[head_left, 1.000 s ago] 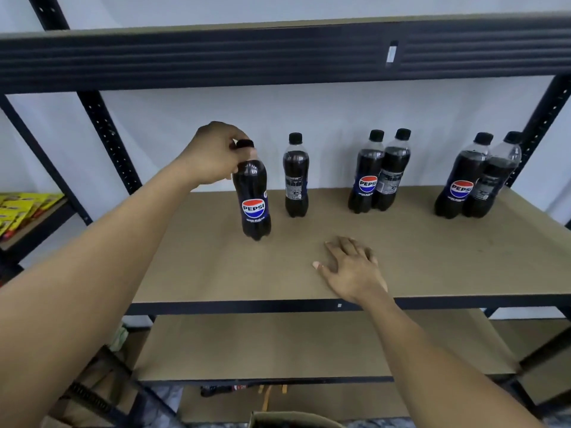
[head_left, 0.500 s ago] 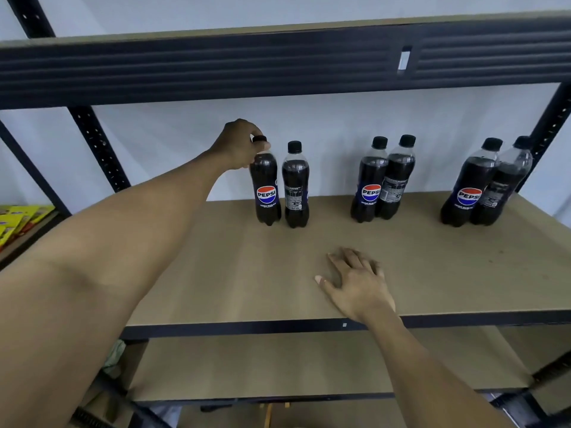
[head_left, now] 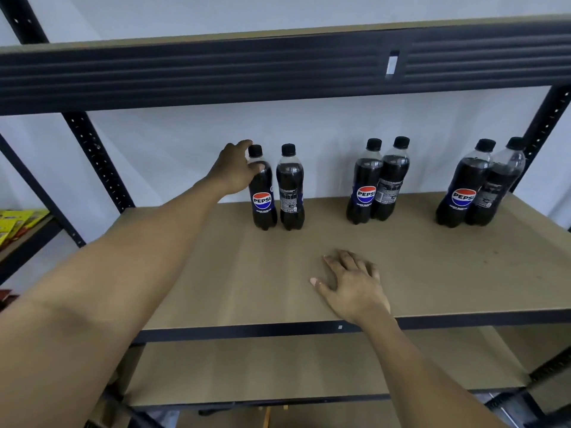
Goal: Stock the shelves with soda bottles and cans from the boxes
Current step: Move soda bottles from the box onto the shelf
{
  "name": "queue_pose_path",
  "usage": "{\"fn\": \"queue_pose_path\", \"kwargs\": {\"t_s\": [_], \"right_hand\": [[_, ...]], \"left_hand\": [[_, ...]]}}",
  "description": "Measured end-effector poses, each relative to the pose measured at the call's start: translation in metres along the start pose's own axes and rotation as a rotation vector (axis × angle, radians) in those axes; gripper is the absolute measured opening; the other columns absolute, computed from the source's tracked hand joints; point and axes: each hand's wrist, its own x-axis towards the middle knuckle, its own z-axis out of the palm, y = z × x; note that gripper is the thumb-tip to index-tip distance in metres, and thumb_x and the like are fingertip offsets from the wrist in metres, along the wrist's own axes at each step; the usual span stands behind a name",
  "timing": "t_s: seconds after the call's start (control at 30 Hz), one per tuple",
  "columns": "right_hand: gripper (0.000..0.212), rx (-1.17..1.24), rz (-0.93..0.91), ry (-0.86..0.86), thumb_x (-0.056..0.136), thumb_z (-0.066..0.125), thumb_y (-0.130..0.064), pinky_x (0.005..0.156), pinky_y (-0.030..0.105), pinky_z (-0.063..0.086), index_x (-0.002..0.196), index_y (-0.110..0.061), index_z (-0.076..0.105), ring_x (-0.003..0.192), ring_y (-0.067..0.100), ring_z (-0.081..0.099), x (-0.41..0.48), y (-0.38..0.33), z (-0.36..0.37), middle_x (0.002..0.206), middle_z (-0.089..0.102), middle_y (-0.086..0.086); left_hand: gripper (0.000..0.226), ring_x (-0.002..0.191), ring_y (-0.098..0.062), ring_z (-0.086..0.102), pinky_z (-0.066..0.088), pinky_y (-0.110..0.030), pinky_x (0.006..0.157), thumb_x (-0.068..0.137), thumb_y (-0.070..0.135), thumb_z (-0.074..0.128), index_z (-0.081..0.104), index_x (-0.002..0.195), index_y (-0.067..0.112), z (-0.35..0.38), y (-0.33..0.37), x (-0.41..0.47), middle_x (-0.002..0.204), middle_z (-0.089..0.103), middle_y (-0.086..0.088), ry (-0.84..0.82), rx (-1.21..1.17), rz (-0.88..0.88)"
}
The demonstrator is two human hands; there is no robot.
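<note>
1. Brown fibreboard makes up the shelf board (head_left: 432, 267) in front of me, framed in dark metal, and six dark cola bottles stand upright along its back in three pairs.
2. My left hand (head_left: 234, 168) is stretched out to the leftmost bottle (head_left: 262, 196), meeting it from the left at its neck.
3. My thumb lies across the bottle's clear shoulder just under the black cap, and a finger reaches up beside the cap, so the hand curls round the neck; how firmly it grips I cannot tell.
4. That bottle stands on the board with its Pepsi logo facing me, its base flat and its body below my hand.
5. Just beside it on the right is the second bottle (head_left: 290, 193), its printed back label towards me; the two stand very close, though I cannot tell whether they touch.
6. Well apart to the right is the middle pair (head_left: 378, 186), and farther still the right pair (head_left: 482, 186), near the black upright.
7. My right hand (head_left: 352, 282) rests palm down on the bare board near its front edge, fingers spread and straight, holding nothing, well apart from every bottle.
8. Below is a lower shelf (head_left: 278, 366), overhead a dark top beam (head_left: 216, 72), and yellow packets (head_left: 15, 223) lie on a rack at far left.
</note>
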Motion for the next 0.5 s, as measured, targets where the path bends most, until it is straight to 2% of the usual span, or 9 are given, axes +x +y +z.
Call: {"fn": "queue_pose_path", "kwargs": {"t_s": [0.1,0.2,0.3,0.4,0.5], "right_hand": [[0.077,0.013,-0.004,-0.012,0.092,0.020,-0.077,0.123,0.053,0.007,0.156,-0.036,0.028,0.154,0.019,0.007,-0.001,0.000,-0.002,0.167,0.018,-0.003],[0.076,0.017,-0.014,-0.010,0.093,0.021,-0.076,0.122,0.054,0.008,0.156,-0.035,0.030,0.154,0.020,0.008,-0.003,0.000,-0.003,0.166,0.019,-0.001],[0.075,0.017,-0.023,-0.027,0.094,0.023,-0.075,0.121,0.054,0.009,0.155,-0.033,0.030,0.154,0.023,0.008,-0.005,0.000,-0.004,0.166,0.019,0.002],[0.073,0.025,-0.054,-0.057,0.094,0.025,-0.073,0.122,0.057,0.006,0.155,-0.033,0.031,0.155,0.025,0.005,-0.007,0.000,-0.005,0.167,0.018,0.003],[0.070,0.031,-0.128,-0.075,0.096,0.028,-0.070,0.123,0.056,0.006,0.154,-0.032,0.032,0.155,0.025,0.004,-0.016,0.001,-0.004,0.167,0.018,0.003]], "left_hand": [[0.073,0.117,-0.031,0.056,0.044,-0.033,0.094,0.094,0.034,0.066,0.029,0.156,0.023,0.013,0.002,-0.043,0.133,0.047,-0.016,0.046,-0.003,-0.004],[0.067,0.110,-0.026,0.058,0.044,-0.031,0.097,0.096,0.034,0.064,0.033,0.155,0.027,0.035,0.001,-0.112,0.134,0.045,-0.010,0.003,-0.041,-0.013],[0.060,0.124,-0.032,0.055,0.044,-0.042,0.107,0.096,0.048,0.059,0.043,0.149,0.027,0.066,-0.009,-0.178,0.145,0.045,-0.008,-0.040,0.052,-0.063],[0.057,0.132,-0.028,0.049,0.035,-0.047,0.113,0.096,0.055,0.053,0.049,0.145,0.027,0.095,-0.024,-0.228,0.149,0.044,-0.005,-0.078,0.143,-0.133],[0.057,0.143,-0.023,0.037,0.025,-0.051,0.119,0.098,0.058,0.041,0.050,0.146,0.028,0.110,-0.034,-0.267,0.154,0.042,-0.003,-0.103,0.191,-0.121]]}}
